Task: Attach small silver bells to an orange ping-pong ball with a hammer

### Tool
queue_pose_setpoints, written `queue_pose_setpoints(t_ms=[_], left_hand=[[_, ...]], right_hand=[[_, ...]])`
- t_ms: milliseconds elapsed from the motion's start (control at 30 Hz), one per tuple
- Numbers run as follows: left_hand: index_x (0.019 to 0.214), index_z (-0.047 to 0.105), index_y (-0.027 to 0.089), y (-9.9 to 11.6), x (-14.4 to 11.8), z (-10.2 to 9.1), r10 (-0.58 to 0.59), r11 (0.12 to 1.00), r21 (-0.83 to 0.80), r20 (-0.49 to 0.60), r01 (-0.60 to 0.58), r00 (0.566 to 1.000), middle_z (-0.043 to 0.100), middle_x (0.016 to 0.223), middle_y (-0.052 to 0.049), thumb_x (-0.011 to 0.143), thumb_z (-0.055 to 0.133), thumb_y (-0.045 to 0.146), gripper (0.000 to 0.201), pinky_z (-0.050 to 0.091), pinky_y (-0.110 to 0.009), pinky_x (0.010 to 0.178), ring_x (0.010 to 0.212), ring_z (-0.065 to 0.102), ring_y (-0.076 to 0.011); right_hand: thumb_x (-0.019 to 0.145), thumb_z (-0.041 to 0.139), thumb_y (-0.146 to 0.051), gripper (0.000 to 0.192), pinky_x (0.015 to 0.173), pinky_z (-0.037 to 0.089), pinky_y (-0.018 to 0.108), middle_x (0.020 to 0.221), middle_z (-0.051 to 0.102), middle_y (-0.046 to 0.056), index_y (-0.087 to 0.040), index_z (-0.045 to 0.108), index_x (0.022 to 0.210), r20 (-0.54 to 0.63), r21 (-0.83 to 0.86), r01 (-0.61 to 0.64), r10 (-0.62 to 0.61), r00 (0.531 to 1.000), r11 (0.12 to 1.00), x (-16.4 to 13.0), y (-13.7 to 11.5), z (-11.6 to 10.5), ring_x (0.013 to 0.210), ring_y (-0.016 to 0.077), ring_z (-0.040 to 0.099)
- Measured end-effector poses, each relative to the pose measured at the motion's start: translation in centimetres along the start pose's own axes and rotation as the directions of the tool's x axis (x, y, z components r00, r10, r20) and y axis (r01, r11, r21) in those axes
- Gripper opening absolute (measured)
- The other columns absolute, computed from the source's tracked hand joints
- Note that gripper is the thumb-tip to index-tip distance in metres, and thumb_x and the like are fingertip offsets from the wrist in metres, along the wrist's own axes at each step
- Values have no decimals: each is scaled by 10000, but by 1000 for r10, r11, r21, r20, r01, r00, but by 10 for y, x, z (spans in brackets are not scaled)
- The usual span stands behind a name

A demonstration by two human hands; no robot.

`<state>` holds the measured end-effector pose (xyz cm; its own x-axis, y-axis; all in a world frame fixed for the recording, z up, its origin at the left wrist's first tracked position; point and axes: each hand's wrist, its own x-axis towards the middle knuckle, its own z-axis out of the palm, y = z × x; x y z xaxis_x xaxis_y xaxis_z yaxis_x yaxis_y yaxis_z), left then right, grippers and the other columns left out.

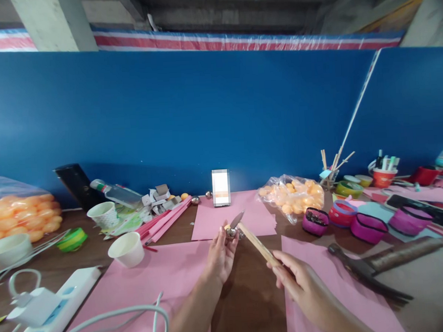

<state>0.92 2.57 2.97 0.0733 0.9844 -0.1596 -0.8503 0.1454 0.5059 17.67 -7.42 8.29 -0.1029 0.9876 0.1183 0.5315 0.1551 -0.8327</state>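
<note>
My left hand [221,252] is raised over the brown table [250,293], its fingertips pinching a small round silver bell with an orange ball [230,231] behind it. My right hand [298,281] grips the wooden handle of a small knife [257,243]. The knife's metal blade [237,219] points up and left, its tip right at the bell in my left fingers. Both hands hover above the bare strip of table between pink paper sheets [164,278].
A hammer [364,272] lies on the right. Pink and red tape rolls [366,227] and a bag of orange balls [293,194] sit behind. Left: two white paper cups [127,249], a power strip with charger [43,306], white cable [132,314], another bag of balls [19,216].
</note>
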Motion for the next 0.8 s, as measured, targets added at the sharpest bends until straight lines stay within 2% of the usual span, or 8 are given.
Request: queue_pose_setpoints(t_ms=[167,300,400,500,700,800], left_hand=[[1059,576,111,-1,-1,0,-10,1000,-17,26,11,1000,653,915,-100,779,522,128,285,464,-340,898,926,607,-187],[1102,547,147,-1,-2,-1,-39,999,29,63,37,997,653,956,-97,780,515,99,327,453,-365,906,907,616,-178],[1019,586,140,-1,-1,-1,-19,998,54,32,18,999,660,941,-88,764,550,108,260,455,-337,902,872,627,-164],[935,616,113,0,0,-2,7,998,63,37,-9,999,662,936,-88,738,588,112,200,447,-290,910,910,616,-170],[978,611,122,-2,1,-3,-11,999,39,36,10,999,655,976,-89,753,574,139,228,454,-302,909,923,612,-171],[989,605,115,-2,2,-3,-14,1000,9,21,14,1000,648,996,-100,765,549,122,232,453,-315,913,933,608,-175]], right_hand=[[855,381,-375,307,606,464,235,792,626,35,-191,520,1059,-15,1,-2,2,1000,1000,-1,3,-1,615,135,576],[856,379,-358,299,614,469,237,824,631,32,-204,514,1074,-7,1,21,-21,1000,1000,-1,6,1,623,134,584],[851,387,-357,291,599,470,236,793,634,27,-205,526,1056,-3,-8,27,-27,1000,1000,-1,9,2,617,138,586],[849,395,-354,289,611,473,229,855,637,36,-208,512,1071,-33,9,35,-34,999,999,0,12,2,631,133,589],[860,374,-353,289,607,472,233,841,633,35,-213,497,1080,8,-11,25,-25,1000,1000,1,16,4,632,137,583],[865,362,-347,295,636,475,239,896,629,52,-207,478,1097,-15,-11,39,-39,999,999,1,14,4,643,134,586]])
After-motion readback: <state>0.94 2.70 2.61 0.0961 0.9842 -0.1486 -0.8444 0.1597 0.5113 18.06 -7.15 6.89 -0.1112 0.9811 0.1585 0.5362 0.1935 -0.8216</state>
